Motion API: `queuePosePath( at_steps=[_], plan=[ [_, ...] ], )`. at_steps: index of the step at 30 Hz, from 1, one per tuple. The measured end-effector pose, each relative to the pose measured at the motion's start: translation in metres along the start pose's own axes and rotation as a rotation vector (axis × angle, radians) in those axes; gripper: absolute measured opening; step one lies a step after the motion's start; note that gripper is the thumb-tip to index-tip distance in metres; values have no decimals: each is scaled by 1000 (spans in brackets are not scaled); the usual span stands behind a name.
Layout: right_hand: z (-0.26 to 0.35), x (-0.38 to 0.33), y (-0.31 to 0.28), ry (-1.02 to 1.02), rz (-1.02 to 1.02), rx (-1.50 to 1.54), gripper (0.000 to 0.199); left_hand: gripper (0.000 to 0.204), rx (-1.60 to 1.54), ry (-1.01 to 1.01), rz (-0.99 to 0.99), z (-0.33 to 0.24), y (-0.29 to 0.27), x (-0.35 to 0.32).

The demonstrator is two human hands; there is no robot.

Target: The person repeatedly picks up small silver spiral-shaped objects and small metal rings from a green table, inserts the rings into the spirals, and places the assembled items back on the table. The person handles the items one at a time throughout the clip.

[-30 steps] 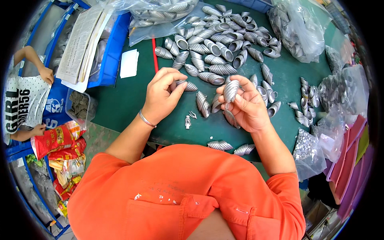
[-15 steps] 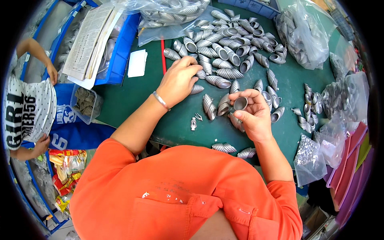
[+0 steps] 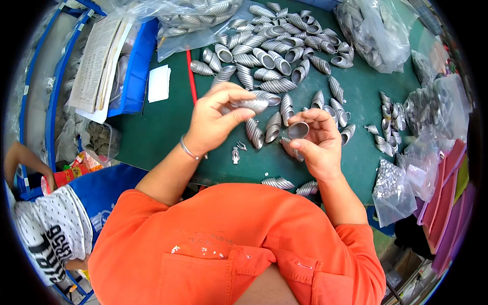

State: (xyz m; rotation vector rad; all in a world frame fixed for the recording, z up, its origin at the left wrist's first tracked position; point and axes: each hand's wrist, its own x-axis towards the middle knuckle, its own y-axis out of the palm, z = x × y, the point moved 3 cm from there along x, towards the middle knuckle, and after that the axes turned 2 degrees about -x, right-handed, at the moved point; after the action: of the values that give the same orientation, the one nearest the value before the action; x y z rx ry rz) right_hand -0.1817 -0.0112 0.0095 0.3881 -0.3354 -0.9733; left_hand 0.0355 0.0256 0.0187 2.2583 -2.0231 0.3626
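Observation:
Between the thumb and fingers of my left hand (image 3: 216,116) is a grey spiral-ribbed metal tube (image 3: 255,105), held above the table and partly covered by the fingers. My right hand (image 3: 321,146) is closed on another grey metal tube (image 3: 298,130), its round opening turned up. Beneath and around both hands lie loose tubes of the same kind, one ribbed tube (image 3: 254,133) standing out between them. Nearer my body is a small silver metal part (image 3: 235,155) with a forked piece beside it.
A large heap of ribbed tubes (image 3: 274,46) covers the back of the green table (image 3: 168,122). Clear bags of parts (image 3: 373,40) stand at back and right. To the left are a blue bin (image 3: 137,76), papers (image 3: 96,66) and another person (image 3: 56,229).
My left hand has come up and toward me from the heap with a tube in its fingers. My right hand keeps its tube. The person on the left has moved nearer.

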Motion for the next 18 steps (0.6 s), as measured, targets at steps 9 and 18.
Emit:
queuePosePath(
  at_steps=[9,18],
  plan=[
    [1,0,13,45,35,117,45,35,-1132,-500,240,6,41,-27],
    [2,3,20,208,10,312,39,26,-1141,-346,268,11,39,-24]
  ],
)
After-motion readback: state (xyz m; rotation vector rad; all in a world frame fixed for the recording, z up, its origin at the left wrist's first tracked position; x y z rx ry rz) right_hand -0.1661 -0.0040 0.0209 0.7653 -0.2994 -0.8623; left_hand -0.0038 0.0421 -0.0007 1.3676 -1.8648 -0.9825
